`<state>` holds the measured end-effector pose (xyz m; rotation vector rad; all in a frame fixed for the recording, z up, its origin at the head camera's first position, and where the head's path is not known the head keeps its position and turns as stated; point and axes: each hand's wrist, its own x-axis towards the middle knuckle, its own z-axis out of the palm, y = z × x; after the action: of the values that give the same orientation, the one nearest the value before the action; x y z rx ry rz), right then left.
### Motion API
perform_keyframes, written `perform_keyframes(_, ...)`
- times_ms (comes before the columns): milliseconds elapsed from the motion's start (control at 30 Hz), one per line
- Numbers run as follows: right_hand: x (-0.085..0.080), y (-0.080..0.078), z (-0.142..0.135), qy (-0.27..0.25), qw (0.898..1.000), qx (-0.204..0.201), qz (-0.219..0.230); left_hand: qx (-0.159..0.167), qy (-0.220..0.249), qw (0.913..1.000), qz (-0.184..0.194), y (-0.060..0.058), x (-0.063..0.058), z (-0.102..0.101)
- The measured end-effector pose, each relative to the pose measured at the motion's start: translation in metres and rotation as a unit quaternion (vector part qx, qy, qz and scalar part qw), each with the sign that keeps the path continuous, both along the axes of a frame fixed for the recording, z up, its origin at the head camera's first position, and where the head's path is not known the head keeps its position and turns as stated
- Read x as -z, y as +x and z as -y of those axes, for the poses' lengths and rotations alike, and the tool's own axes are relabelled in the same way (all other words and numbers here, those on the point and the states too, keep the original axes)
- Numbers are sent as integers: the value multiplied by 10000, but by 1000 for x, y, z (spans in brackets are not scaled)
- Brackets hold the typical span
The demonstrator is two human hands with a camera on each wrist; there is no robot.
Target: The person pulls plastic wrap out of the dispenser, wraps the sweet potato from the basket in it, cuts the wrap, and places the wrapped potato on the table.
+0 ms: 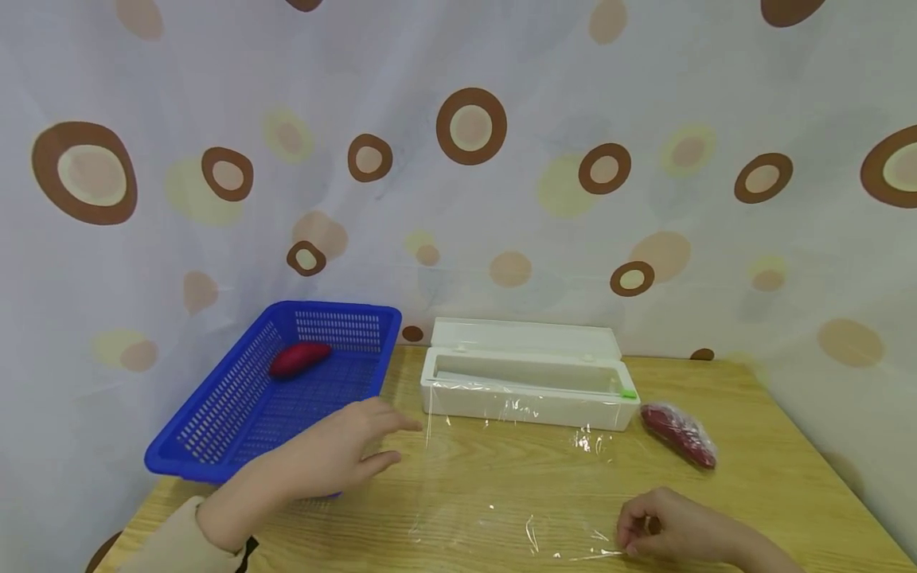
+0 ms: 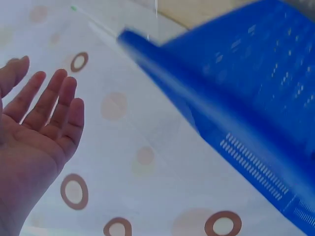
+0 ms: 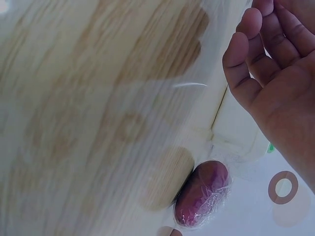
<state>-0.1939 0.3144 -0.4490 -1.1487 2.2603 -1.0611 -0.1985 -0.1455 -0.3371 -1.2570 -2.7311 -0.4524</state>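
A sheet of clear plastic wrap (image 1: 530, 529) stretches over the tabletop from the white box (image 1: 526, 407) toward the front edge. My right hand (image 1: 669, 527) pinches its near right corner between thumb and curled fingers. My left hand (image 1: 351, 442), fingers spread and loosely bent, hovers beside the front right of the blue basket (image 1: 170, 465); its palm (image 2: 34, 142) holds nothing in the left wrist view. A reddish-purple sweet potato (image 1: 299, 360) lies inside the basket. Another sweet potato (image 1: 679, 434), wrapped in film, sits to the right of the box.
The box's lid (image 1: 526, 338) stands open at the back, with a green piece (image 1: 628, 393) at its right end. Behind the wooden table (image 1: 774, 446) hangs a spotted curtain (image 1: 530, 215).
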Motion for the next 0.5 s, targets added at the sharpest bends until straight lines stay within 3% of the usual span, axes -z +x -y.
perform_keyframes(233,-1,-1,0,-34,9999,-35,90,-450,195,9987,-135,-25,-29,14)
perform_keyframes(500,-2,-2,-1,24,9995,28,304,-931,376,9949,-8,-59,-48,28)
